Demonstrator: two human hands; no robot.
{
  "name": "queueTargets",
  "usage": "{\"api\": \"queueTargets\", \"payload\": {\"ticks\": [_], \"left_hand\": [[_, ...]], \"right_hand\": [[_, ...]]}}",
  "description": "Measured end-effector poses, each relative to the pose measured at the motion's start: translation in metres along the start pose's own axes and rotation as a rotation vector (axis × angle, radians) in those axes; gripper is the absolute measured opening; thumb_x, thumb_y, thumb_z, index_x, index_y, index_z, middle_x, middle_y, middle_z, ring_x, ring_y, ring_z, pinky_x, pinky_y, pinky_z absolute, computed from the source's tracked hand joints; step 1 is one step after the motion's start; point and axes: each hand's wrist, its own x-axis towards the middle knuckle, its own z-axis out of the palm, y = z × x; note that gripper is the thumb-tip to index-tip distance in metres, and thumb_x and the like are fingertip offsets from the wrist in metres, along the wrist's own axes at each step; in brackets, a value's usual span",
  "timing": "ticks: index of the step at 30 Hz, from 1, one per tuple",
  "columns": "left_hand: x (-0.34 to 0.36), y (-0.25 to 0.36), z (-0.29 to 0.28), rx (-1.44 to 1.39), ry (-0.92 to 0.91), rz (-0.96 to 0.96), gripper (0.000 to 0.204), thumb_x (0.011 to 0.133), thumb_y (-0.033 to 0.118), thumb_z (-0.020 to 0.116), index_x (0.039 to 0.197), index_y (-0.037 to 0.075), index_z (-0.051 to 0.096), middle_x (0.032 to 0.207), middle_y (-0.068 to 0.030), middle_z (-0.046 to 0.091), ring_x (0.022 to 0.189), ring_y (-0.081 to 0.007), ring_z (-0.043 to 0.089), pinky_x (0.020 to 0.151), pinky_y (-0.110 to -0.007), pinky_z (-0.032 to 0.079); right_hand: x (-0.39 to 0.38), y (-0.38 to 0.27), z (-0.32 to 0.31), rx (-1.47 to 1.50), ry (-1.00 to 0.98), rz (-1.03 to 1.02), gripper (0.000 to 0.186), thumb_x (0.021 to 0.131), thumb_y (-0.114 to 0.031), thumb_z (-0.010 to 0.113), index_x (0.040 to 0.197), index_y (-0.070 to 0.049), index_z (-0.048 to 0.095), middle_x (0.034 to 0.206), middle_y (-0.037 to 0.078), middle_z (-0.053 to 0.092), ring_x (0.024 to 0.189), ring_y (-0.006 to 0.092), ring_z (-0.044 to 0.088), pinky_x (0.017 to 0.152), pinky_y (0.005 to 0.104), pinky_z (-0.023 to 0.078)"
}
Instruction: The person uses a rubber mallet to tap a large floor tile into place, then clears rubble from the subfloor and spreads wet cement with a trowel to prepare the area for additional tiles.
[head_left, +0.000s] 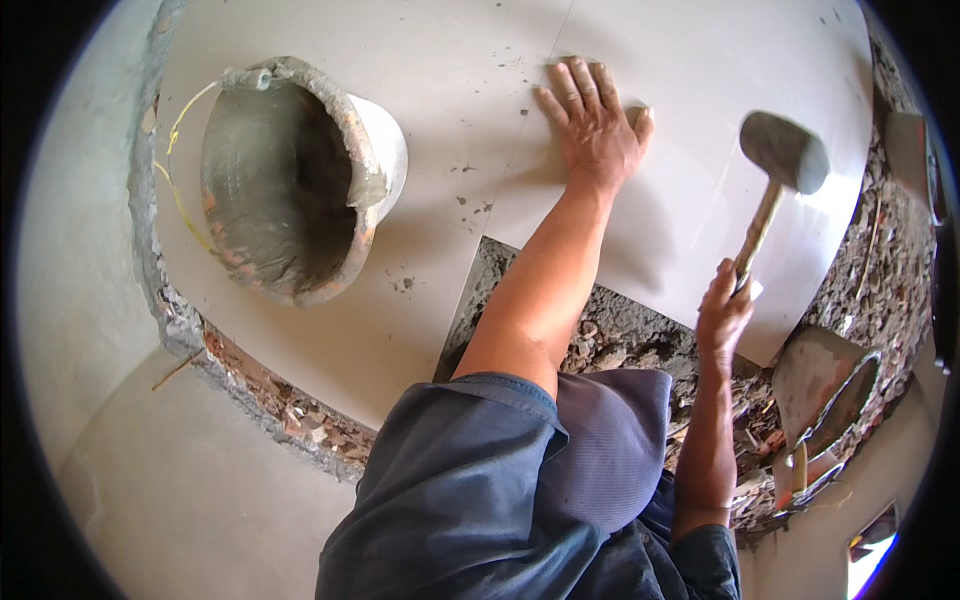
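Observation:
My left hand (597,135) lies flat on a large pale floor tile (690,200), fingers spread and palm down. In my right hand (725,312) is the wooden handle of a rubber mallet (785,150); my fingers wrap round the handle's lower end. The mallet's dark grey head is raised over the right part of the tile, seemingly apart from it. Below my left forearm, the tile's near edge borders a strip of rough grey mortar (640,320).
A mortar-crusted bucket (392,150) with a yellow wire handle stands on the tiles at left. Another dirty bucket (810,375) lies tilted on rubble (855,270) at right. Bare plastered walls (85,230) and broken floor edge (290,410) border the left side.

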Motion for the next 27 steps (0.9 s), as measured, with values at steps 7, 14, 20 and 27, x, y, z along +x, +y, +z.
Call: {"api": "queueTargets", "payload": {"ticks": [7,14,20,27], "left_hand": [[0.004,-0.002,0.012,0.064,0.023,-0.046,0.089,0.089,0.064,0.034,0.149,0.000,0.019,0.153,-0.0294,0.012,0.143,-0.0445,-0.001,0.111,-0.063,-0.005],[0.004,0.000,0.009,0.075,-0.073,-0.045,0.093,0.087,0.073,0.029,0.151,0.006,0.019,0.157,-0.0199,0.012,0.145,-0.0400,-0.001,0.110,-0.064,-0.002],[-0.018,0.060,-0.007,0.127,0.007,1.051,0.084,0.086,0.065,0.048,0.145,0.007,0.033,0.153,-0.0190,0.023,0.144,-0.0355,0.015,0.110,-0.063,0.014],[-0.062,0.104,0.009,0.170,-0.317,1.113,0.086,0.079,0.068,0.054,0.147,0.020,0.034,0.154,-0.0063,0.027,0.144,-0.0262,0.019,0.117,-0.053,0.008]], "right_hand": [[-0.010,0.000,-0.003,-0.121,0.057,-0.061,0.036,0.099,-0.034,0.050,0.088,0.000,0.054,0.058,0.009,0.052,0.052,0.0135,0.047,0.047,0.0342,0.040],[-0.042,0.033,0.006,0.033,-0.177,0.287,0.043,0.089,-0.047,0.060,0.097,-0.005,0.061,0.072,0.020,0.065,0.063,0.0342,0.065,0.055,0.0459,0.050],[-0.082,0.037,-0.027,0.263,0.051,0.109,0.043,0.090,-0.045,0.059,0.087,-0.002,0.056,0.066,0.021,0.060,0.065,0.0403,0.063,0.060,0.0466,0.050],[-0.081,0.085,-0.038,0.293,0.271,0.235,0.030,0.093,-0.035,0.057,0.091,-0.005,0.053,0.066,0.013,0.061,0.061,0.0281,0.063,0.057,0.0399,0.050]]}}
